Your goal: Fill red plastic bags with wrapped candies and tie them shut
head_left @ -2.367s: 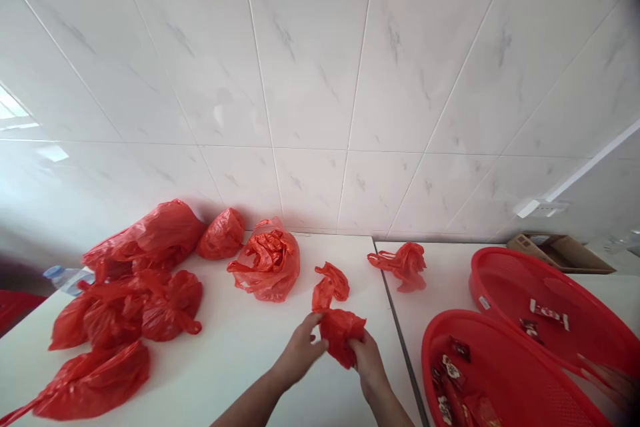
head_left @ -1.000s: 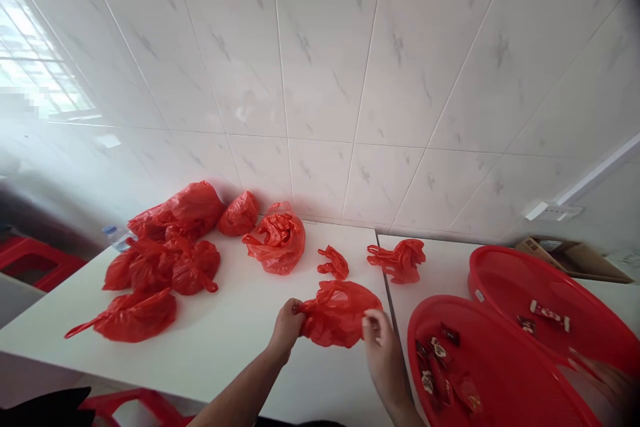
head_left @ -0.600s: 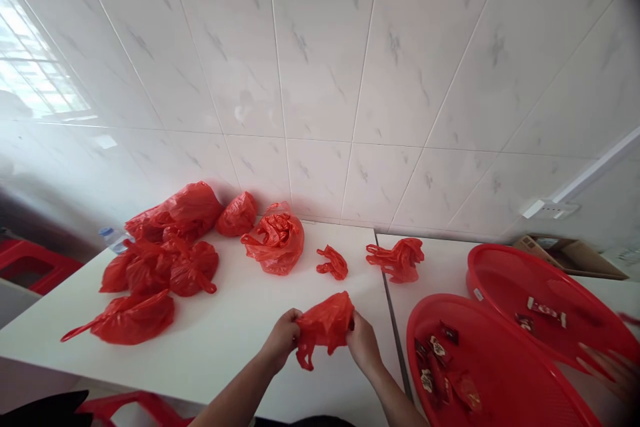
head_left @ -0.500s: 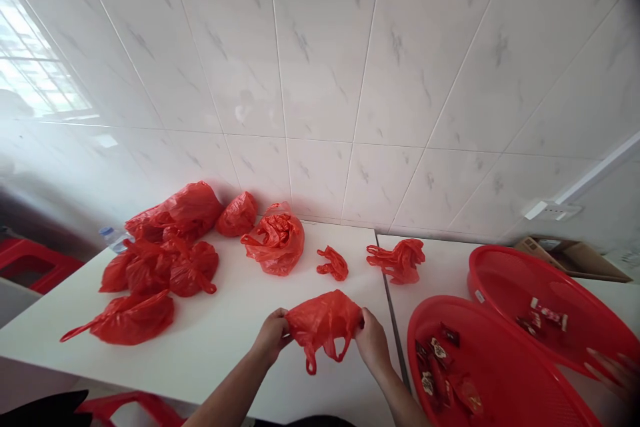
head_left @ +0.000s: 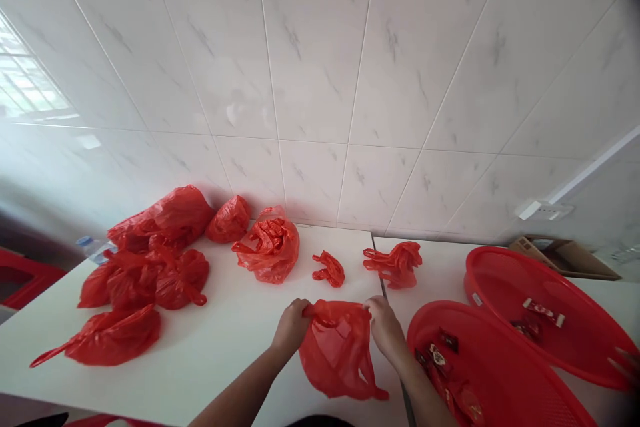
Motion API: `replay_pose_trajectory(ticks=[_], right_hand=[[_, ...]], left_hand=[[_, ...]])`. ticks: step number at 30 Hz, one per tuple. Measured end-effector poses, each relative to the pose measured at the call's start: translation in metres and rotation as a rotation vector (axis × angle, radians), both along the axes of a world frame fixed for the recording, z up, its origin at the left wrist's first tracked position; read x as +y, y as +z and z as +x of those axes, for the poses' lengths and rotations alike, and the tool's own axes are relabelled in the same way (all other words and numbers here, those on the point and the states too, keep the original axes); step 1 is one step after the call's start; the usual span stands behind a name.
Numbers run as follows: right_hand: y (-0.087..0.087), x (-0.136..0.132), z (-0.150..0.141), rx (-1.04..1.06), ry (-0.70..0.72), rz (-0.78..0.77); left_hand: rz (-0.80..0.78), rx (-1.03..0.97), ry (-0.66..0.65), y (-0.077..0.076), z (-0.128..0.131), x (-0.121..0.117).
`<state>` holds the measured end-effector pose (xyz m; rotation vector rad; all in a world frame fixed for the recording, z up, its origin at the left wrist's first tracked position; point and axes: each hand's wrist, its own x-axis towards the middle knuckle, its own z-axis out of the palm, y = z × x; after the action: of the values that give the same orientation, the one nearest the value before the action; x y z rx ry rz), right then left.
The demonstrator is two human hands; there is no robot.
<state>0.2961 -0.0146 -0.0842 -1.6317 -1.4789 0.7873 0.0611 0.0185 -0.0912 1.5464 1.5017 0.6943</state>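
Between my two hands hangs a thin red plastic bag (head_left: 337, 350), its handle loops drooping toward me over the white table. My left hand (head_left: 291, 327) pinches its upper left corner. At the upper right corner, the fingers of my right hand (head_left: 384, 323) are closed on the same bag. Just beyond lies a small crumpled red bag (head_left: 330, 269). Farther right is a larger crumpled bunch of red bags (head_left: 397, 263). An opened red bag (head_left: 270, 243) stuffed with more red plastic stands behind, to the left.
Several tied, filled red bags (head_left: 133, 277) cover the table's left side, near a plastic bottle (head_left: 93, 247). To my right, a near red basket (head_left: 505, 360) and a far red basket (head_left: 540, 280) hold wrapped snacks. Another person's hand (head_left: 625, 367) reaches in at the right edge. A cardboard box (head_left: 565, 257) stands behind.
The bag has swung from a folded, raised shape to hanging stretched between my hands, its handles now lower right. My hands have shifted slightly right. The view has tilted down a little.
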Motion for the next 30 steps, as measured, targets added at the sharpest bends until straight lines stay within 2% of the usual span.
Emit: replay_pose_trajectory(ticks=[2,3,5,7,8,11,13,17,19,20,21,23,24,25,26,28,30], right_hand=[[0.011,0.000,-0.003,-0.030,-0.088,0.051],[0.015,-0.001,-0.011,-0.038,-0.088,0.069],[0.014,-0.004,-0.034,-0.071,0.015,0.053],[0.001,-0.004,-0.057,-0.149,0.144,-0.043],[-0.008,-0.003,-0.064,-0.190,0.146,-0.089],[-0.038,0.002,-0.065,-0.306,0.050,-0.186],[-0.051,0.004,-0.053,-0.369,0.029,-0.227],[-0.057,0.001,-0.031,-0.469,0.120,-0.283],[-0.056,-0.001,-0.029,-0.522,0.166,-0.313],[-0.056,-0.002,-0.031,-0.549,0.183,-0.329],[-0.056,-0.003,-0.034,-0.573,0.198,-0.344],[-0.058,-0.002,-0.041,-0.613,0.234,-0.381],[-0.058,-0.002,-0.045,-0.626,0.255,-0.398],[-0.058,-0.002,-0.048,-0.636,0.275,-0.413],[-0.056,-0.003,-0.049,-0.642,0.291,-0.425],[-0.048,-0.007,-0.050,-0.640,0.310,-0.433],[-0.035,-0.016,-0.044,-0.613,0.329,-0.408]], left_hand=[[-0.038,-0.038,0.071,-0.002,-0.003,0.004],[-0.070,-0.066,0.094,-0.003,-0.003,0.004],[-0.148,-0.140,0.116,-0.003,-0.001,0.000],[-0.235,-0.243,0.104,-0.002,0.003,-0.006],[-0.300,-0.345,0.104,-0.002,0.004,-0.009],[-0.471,-0.691,0.174,-0.004,-0.003,-0.013],[-0.473,-0.776,0.285,-0.007,-0.014,-0.012],[-0.401,-0.636,0.418,-0.013,-0.031,-0.011],[-0.292,-0.509,0.397,-0.013,-0.028,-0.015],[-0.177,-0.383,0.327,-0.012,-0.024,-0.018],[-0.044,-0.219,0.203,-0.011,-0.018,-0.020],[0.150,0.168,-0.141,-0.009,-0.004,-0.025],[0.157,0.333,-0.290,-0.009,0.001,-0.026],[0.103,0.445,-0.382,-0.010,0.005,-0.026],[0.027,0.514,-0.421,-0.011,0.006,-0.025],[-0.100,0.548,-0.387,-0.014,0.003,-0.020],[-0.142,0.498,-0.310,-0.016,-0.005,-0.012]])
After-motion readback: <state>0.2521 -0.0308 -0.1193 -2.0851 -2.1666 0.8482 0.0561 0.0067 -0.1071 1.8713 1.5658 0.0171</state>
